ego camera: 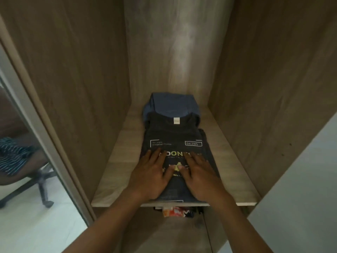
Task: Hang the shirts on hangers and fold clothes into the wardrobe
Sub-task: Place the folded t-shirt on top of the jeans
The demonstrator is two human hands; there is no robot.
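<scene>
**newbie:** Which step are you on?

**regular:** Stowing a fold, I reckon. Your left hand (pixel 151 172) and right hand (pixel 198 175) lie flat, gripping nothing, pressing the dark printed T-shirt (pixel 175 136) right under them. It sits partly over a blue garment (pixel 173 105) on the wardrobe shelf (pixel 116 161). Next: lift off without dragging it.

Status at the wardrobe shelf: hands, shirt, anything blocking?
Left hand and right hand flat, pressing folded dark printed T-shirt. Shirt on wardrobe shelf, overlapping folded blue garment behind. Nothing blocking.
</scene>
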